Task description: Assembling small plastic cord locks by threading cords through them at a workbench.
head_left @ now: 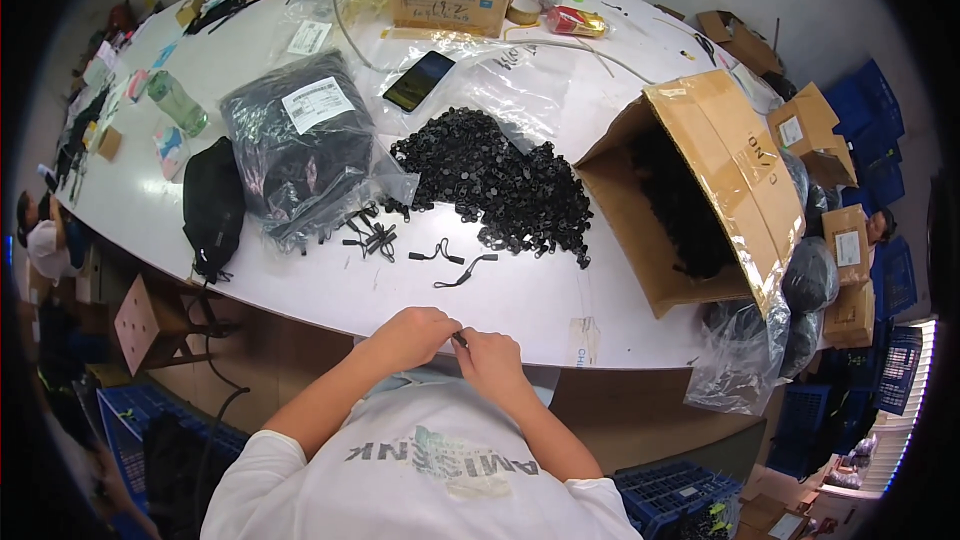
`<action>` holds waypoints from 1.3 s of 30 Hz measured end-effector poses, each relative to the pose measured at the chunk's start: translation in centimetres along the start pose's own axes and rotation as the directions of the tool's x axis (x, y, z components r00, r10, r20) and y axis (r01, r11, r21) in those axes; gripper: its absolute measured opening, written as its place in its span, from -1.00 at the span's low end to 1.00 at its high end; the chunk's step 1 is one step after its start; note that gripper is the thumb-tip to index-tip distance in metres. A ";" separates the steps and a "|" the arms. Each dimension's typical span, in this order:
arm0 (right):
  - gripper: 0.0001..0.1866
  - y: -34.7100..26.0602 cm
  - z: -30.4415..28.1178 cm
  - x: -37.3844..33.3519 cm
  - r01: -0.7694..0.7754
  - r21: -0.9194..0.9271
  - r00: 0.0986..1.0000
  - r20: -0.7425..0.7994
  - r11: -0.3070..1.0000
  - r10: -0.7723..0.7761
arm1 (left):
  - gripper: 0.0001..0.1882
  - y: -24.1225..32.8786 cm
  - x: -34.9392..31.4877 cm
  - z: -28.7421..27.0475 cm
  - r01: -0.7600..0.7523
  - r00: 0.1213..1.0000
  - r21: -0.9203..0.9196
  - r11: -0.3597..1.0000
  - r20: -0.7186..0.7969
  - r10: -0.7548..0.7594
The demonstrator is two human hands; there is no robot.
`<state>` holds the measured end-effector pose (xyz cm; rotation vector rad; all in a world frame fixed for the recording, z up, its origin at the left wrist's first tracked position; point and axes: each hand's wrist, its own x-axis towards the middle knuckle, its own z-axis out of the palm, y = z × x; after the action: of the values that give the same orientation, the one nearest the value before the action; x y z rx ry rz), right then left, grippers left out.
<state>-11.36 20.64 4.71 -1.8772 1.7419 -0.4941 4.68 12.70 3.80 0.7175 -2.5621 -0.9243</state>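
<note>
My left hand [415, 334] and my right hand [492, 365] meet in front of my body at the table's near edge. Both are closed, fingertips together on a small black piece [459, 338], mostly hidden by the fingers. Beyond them, two black cord pulls, one a looped cord pull [438, 253] and the other a bent cord pull [467, 271], lie on the white table [400, 290]. A little group of similar cord pulls [376, 238] sits to their left. Farther back spreads a large heap of small black plastic parts [490, 180].
At right an open cardboard box [715, 190] lies on its side with black contents. On the left are a clear bag of black goods [300, 140] and a black pouch [213, 205]. A phone [418, 81], a bottle [177, 103] and another carton [448, 6] stand behind.
</note>
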 end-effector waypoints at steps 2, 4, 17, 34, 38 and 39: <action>-0.84 0.4 0.3 0.1 0.001 -0.020 1.000 -0.018 1.000 -0.002 | -0.76 0.2 0.0 0.3 -0.004 1.000 -0.059 0.998 -0.007 0.003; -0.85 0.5 0.2 0.2 0.000 -0.041 0.999 -0.036 0.999 -0.001 | -0.77 0.4 0.2 0.5 0.016 0.995 -0.152 0.988 -0.091 -0.030; -0.83 0.6 -0.7 0.6 0.053 0.058 0.980 -0.194 0.997 -0.041 | -0.91 0.7 0.3 2.0 0.200 0.877 -0.663 0.721 -0.207 -0.434; -0.87 1.2 -0.4 0.1 0.065 0.315 0.971 -0.239 0.947 0.012 | -0.95 -1.0 1.8 0.5 -0.113 0.972 -0.345 0.932 -0.231 0.032; -0.85 0.8 -0.2 0.4 0.221 0.174 0.960 -0.214 0.960 -0.182 | -0.91 -1.5 1.2 -0.7 0.217 0.970 -0.369 0.904 0.181 -0.159; -0.83 0.8 -0.1 0.4 0.281 0.165 0.947 -0.208 0.945 -0.245 | -0.85 -2.3 0.7 -1.1 0.100 0.994 -0.305 0.947 0.083 -0.078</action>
<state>-12.02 20.22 4.33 -1.9839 1.4936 -0.9341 5.40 10.22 3.19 0.7224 -2.3772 -1.3641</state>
